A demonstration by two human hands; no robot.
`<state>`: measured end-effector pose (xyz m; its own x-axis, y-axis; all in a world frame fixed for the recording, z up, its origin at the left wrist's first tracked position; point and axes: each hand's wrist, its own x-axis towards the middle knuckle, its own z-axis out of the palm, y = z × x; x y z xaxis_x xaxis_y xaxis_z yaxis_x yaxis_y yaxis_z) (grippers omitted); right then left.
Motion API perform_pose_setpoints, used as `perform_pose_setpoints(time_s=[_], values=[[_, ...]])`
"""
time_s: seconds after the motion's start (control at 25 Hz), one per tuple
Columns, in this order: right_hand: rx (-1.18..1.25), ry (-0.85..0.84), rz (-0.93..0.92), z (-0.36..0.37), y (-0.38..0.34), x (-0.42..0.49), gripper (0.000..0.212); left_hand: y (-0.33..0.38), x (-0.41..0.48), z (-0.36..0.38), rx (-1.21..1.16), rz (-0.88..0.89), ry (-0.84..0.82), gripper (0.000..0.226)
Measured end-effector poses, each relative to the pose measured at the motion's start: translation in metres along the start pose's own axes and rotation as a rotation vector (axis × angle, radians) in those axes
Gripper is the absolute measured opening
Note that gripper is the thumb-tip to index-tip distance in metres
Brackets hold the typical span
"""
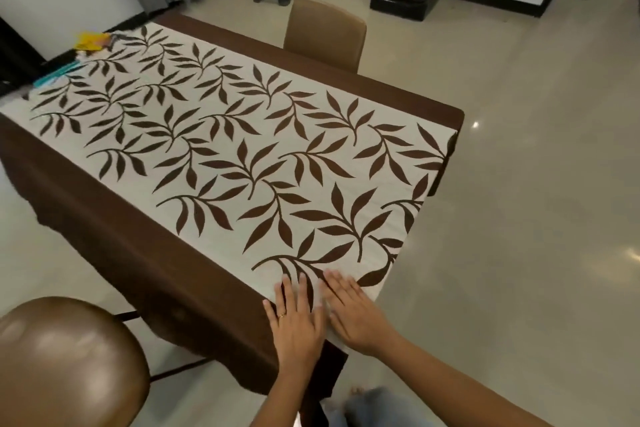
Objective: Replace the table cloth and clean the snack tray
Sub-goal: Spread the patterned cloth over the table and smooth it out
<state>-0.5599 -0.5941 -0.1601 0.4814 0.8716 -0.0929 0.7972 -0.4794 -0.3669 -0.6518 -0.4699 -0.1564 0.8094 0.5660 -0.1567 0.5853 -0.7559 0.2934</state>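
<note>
Tablecloth [242,149], leaf-printed, is spread over a brown cloth [138,236] on the surface [446,114]. Its near corner is pressed flat by both hands, left [298,319] and right [353,308], fingers straight, nothing held. Tray cleaning is judged undone; blurred items [90,42] are seen at the far end.

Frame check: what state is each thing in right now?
Cream table cloth with brown leaf print: spread flat, borders hanging down.
Left hand: open, flat on cloth's near corner.
Right hand: open, flat beside it.
Tan padded chair: pushed in, far side.
Yellow item: lying at far end, blurred.
</note>
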Motion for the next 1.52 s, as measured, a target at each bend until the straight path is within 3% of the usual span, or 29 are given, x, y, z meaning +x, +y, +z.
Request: perform_pose_setpoints(time_s=[0.12, 0.24, 0.36, 0.52, 0.68, 0.8, 1.0, 1.2, 1.4, 1.52], values=[[-0.126, 0.013, -0.112, 0.007, 0.018, 0.003, 0.059, 0.004, -0.019, 0.014, 0.007, -0.047, 0.026, 0.062], [-0.122, 0.044, -0.019, -0.008, 0.073, 0.004, 0.061, -0.004, -0.019, 0.015, 0.066, -0.085, 0.087, 0.062], [-0.106, 0.056, 0.000, -0.033, 0.130, 0.007, 0.063, 0.031, -0.012, 0.021, 0.050, -0.160, 0.132, 0.062], [-0.134, -0.018, -0.246, -0.033, 0.127, 0.020, 0.060, 0.112, 0.011, 0.046, -0.051, -0.133, 0.179, 0.056], [-0.146, -0.073, -0.392, -0.046, 0.154, 0.036, 0.063, 0.135, 0.022, 0.059, -0.017, -0.298, 0.228, 0.056], [-0.179, -0.108, -0.350, -0.061, 0.192, 0.049, 0.065, 0.131, 0.020, 0.063, 0.015, -0.329, 0.221, 0.056], [-0.095, -0.026, -0.166, -0.085, 0.234, 0.068, 0.067, 0.154, 0.036, 0.058, -0.056, -0.397, 0.218, 0.056], [-0.095, -0.087, -0.389, -0.067, 0.184, 0.076, 0.059, 0.183, 0.078, 0.057, -0.102, -0.359, 0.235, 0.059], [-0.189, -0.135, -0.406, -0.078, 0.228, 0.100, 0.064, 0.167, 0.074, 0.068, -0.023, -0.418, 0.232, 0.061], [-0.166, -0.098, -0.322, -0.106, 0.284, 0.123, 0.068, 0.168, 0.075, 0.065, -0.044, -0.414, 0.224, 0.062]])
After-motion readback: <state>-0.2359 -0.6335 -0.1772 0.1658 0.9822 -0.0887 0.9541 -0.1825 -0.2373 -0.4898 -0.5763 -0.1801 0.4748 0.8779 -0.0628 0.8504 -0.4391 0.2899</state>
